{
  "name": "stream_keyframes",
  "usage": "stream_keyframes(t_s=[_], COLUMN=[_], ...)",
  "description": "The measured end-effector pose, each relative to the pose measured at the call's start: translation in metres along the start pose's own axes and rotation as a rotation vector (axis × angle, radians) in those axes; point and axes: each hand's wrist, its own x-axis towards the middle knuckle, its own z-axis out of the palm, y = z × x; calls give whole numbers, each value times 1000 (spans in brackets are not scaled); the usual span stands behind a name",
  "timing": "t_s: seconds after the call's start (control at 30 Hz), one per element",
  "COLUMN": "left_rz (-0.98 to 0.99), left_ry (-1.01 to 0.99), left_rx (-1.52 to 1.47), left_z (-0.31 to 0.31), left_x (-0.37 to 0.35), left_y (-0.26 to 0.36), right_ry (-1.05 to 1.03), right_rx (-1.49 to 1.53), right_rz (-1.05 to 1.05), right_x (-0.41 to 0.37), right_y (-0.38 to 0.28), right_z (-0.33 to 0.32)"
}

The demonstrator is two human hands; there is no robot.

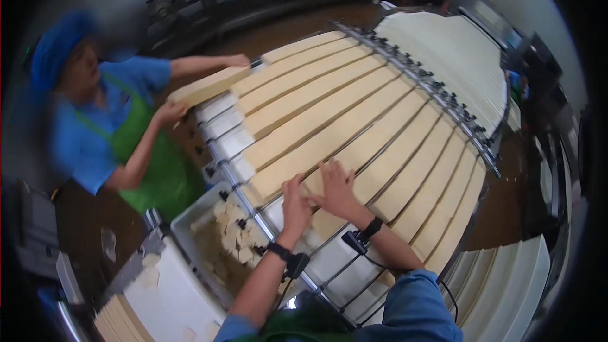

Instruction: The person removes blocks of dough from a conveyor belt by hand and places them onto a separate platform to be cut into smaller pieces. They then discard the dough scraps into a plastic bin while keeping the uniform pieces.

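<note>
Long pale-yellow slabs (373,120), which look like stacked sheets of dough or wafer, lie side by side on a slatted rack, with thin dark rods between them. My left hand (296,208) rests at the near end of one slab, its fingers stretched forward along the edge. Just beside it, my right hand (337,191) lies on the slabs with fingers spread and palm down. The two thumbs almost meet. Both wrists wear black straps with small boxes. Neither hand is wrapped around anything I can see.
Across the rack's left end, a co-worker in a green apron (152,152) holds a loose slab (212,83) in both hands. A bin (183,221) of broken pale pieces stands below. A metal bar with black knobs (421,76) crosses the far end. Corrugated white sheets (506,285) stand at right.
</note>
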Motion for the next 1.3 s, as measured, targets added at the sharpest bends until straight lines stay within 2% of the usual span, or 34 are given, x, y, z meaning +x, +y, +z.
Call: stream_keyframes(t_s=[0.17, 0.3, 0.4, 0.47, 0.53, 0.63, 0.67, 0.7, 0.77, 0.83, 0.9, 0.93, 1.03, 1.17, 1.3], left_rz=[-187, -56, -86, -232, -438, -806, -949, -1139, -1329, -1469, -1332, -1262, -1204, -1267, -1306], left_ry=[-111, 89, 276, 472, 692, 1049, 1155, 1202, 1251, 1273, 1296, 1305, 1167, 1051, 996], left_rx=[76, 310, 510, 554, 630, 820, 858, 901, 905, 801, 757, 738, 633, 637, 589], left_z=[-61, -142, -224, -273, -319, -368, -381, -392, -411, -438, -455, -464, -483, -498, -502], left_x=[-21, -85, -153, -210, -273, -371, -400, -429, -473, -500, -532, -543, -554, -543, -538], left_y=[42, 34, 9, -12, -30, -56, -63, -71, -83, -82, -102, -109, -126, -123, -119], right_ry=[-42, -79, -124, -108, 178, 207, 130, 4, -268, -436, -472, -501, -493, -452, -466], right_rx=[-246, -357, -404, -379, -361, 92, 285, 289, 548, 606, 625, 643, 601, 441, 146], right_rz=[34, 77, 155, 116, -104, -595, -734, -771, -952, -1090, -1229, -1233, -1253, -1164, -1093], right_x=[8, 11, 15, 9, 2, -17, -36, -60, -97, -126, -143, -151, -164, -174, -174], right_y=[3, 7, -3, -61, -101, -207, -257, -309, -395, -478, -546, -576, -656, -724, -754], right_z=[11, 16, 6, -26, 5, 57, 68, 76, 113, 141, 175, 195, 245, 288, 307])
